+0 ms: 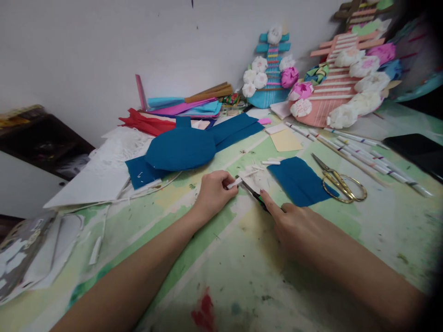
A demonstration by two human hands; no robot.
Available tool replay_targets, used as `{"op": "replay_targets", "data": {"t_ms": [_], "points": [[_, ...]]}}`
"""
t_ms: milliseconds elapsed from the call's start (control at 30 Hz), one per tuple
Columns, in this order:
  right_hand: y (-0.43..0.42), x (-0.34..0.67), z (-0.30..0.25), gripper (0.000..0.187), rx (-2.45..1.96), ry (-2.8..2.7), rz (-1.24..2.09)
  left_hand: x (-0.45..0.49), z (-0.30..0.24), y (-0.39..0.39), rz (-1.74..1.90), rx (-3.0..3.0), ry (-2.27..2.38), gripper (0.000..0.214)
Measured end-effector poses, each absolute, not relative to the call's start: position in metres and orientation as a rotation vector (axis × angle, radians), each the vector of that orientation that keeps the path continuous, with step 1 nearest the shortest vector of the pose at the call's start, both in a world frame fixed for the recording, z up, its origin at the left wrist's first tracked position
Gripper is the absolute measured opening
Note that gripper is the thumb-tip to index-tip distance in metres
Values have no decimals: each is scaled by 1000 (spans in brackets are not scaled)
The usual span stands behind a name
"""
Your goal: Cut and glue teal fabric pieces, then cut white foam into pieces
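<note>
Between the thumb and fingers of my left hand (215,191) is a small white strip (235,183), possibly rolled paper. My right hand (294,219) grips a dark craft knife (254,192) with a bit of green on its handle, index finger stretched along its top. The blade crosses the white strip close to my left fingertips. Just beyond the blade lies a little heap of white scraps (255,175). A blue paper piece (299,182) is flat to the right, with gold-handled scissors (341,182) partly over its corner.
Behind my hands lies a blue lute-shaped cutout (183,148), with white sheets (93,173) to its left. Colourful folded papers (187,108) sit by the wall. Two flower-decorated lute crafts (272,69) lean at the back right. Striped white sticks (374,159) and a black phone (417,152) lie right.
</note>
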State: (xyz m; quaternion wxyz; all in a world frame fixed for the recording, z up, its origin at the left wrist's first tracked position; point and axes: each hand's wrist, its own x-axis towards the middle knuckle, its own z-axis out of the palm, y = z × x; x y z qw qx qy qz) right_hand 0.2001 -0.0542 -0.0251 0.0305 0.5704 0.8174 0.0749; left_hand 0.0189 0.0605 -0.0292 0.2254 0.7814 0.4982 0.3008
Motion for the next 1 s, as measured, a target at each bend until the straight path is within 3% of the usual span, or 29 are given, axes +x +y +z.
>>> {"op": "replay_targets", "data": {"t_ms": [433, 733, 867, 1000], "points": [[-62, 210, -27, 75, 1824, 2542, 174, 19, -30, 61, 829, 2116, 1375, 5], [-57, 245, -5, 59, 1914, 2805, -309, 16, -29, 64, 871, 2026, 1402, 4], [-58, 246, 3, 60, 1889, 2805, -197, 8, -24, 71, 1071, 1780, 1387, 8], [-60, 236, -6, 68, 1834, 2786, 50, 9, -13, 64, 1232, 1592, 989, 14]]}}
